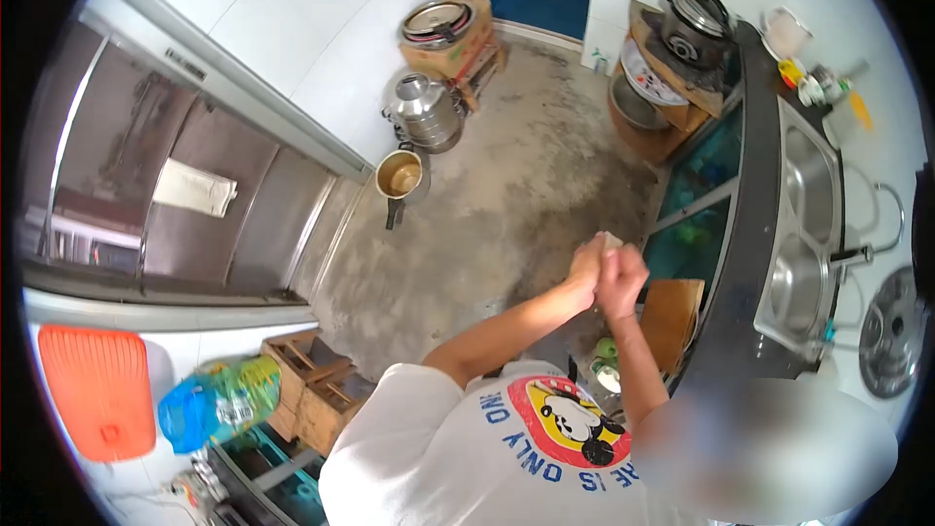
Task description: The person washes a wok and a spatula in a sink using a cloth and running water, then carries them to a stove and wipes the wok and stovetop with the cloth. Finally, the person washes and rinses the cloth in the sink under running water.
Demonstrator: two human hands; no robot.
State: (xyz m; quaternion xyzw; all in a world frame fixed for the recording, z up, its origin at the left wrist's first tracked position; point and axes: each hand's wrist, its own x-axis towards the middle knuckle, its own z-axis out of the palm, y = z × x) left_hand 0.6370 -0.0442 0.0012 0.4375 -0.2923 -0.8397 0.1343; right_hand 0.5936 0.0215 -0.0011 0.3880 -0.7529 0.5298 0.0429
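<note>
My left hand and my right hand are pressed together in front of my body, over the concrete floor. The fingers of both are curled closed. A small pale thing shows at the far edge of the hands; what it is, I cannot make out, and most of it is hidden. Below the hands, near my right forearm, a green item shows beside a wooden board.
A steel double sink is set in the dark counter on the right, with a pressure cooker at its far end. A handled pot and a steamer pot stand on the floor. An orange basket is at left.
</note>
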